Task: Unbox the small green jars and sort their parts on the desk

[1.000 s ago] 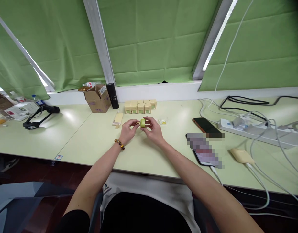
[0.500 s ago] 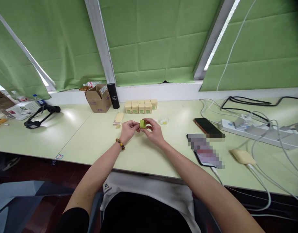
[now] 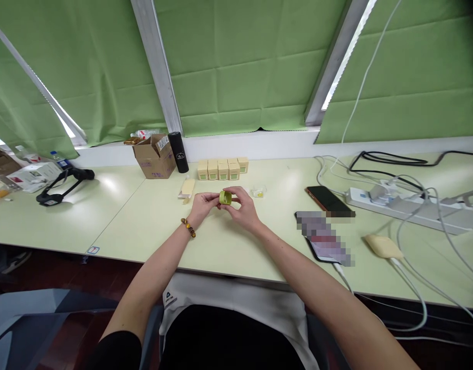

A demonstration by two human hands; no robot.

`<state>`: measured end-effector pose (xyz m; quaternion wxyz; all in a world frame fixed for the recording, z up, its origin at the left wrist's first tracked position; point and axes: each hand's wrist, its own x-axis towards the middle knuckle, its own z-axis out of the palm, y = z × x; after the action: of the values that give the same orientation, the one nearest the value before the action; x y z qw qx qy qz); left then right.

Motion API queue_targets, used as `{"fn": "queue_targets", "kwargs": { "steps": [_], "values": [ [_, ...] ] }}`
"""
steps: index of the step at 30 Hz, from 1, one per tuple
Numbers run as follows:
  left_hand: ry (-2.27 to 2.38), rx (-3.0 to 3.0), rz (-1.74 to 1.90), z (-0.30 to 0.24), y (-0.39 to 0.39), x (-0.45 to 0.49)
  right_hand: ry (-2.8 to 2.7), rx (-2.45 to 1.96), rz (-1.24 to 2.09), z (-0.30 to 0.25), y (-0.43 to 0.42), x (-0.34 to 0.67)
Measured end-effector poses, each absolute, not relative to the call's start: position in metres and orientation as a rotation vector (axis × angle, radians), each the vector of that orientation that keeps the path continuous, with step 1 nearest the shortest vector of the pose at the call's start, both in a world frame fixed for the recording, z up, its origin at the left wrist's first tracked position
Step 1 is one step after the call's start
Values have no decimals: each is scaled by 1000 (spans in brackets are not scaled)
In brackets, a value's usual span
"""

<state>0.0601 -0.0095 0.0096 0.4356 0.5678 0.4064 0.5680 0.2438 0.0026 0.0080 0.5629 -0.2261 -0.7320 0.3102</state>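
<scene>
Between my two hands, above the table, is a small olive-green sleeve [image 3: 223, 201], a short hollow loop whose opening shows. My left hand [image 3: 202, 207] pinches its left side with thumb and fingertips. On the other side, the fingers and thumb of my right hand [image 3: 244, 209] hold it from above and below. Beyond my left hand lies an opened cream carton [image 3: 188, 186]. Past my right hand sits a small clear plastic container [image 3: 258, 191] with something yellow in it. Several small cream boxes [image 3: 218, 171] with green labels stand in a row farther back.
A cardboard box [image 3: 153, 159] and a black cylinder [image 3: 178, 152] stand at the back left. A black headset [image 3: 64, 187] lies farther left. On the right are two phones, one dark [image 3: 329, 200], a white power strip [image 3: 405, 210], a cream charger [image 3: 382, 247] and cables.
The olive-green sleeve has turned slightly in my fingers, so more of its hollow inside shows. Both hands stay on it in nearly the same place.
</scene>
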Motion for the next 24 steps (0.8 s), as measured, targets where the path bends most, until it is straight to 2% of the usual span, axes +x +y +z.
{"fn": "queue_targets", "kwargs": {
  "steps": [6,11,24],
  "values": [
    [1142,1621,1596,10,-10,59,-1749,-610,610,-1,10,242],
    [1347,2043,1741,16,-21,62,-1763,-638,489,-9,20,243],
    [1451,2929,1404,14,-16,50,-1902,-516,417,-4,16,247]
  ]
}}
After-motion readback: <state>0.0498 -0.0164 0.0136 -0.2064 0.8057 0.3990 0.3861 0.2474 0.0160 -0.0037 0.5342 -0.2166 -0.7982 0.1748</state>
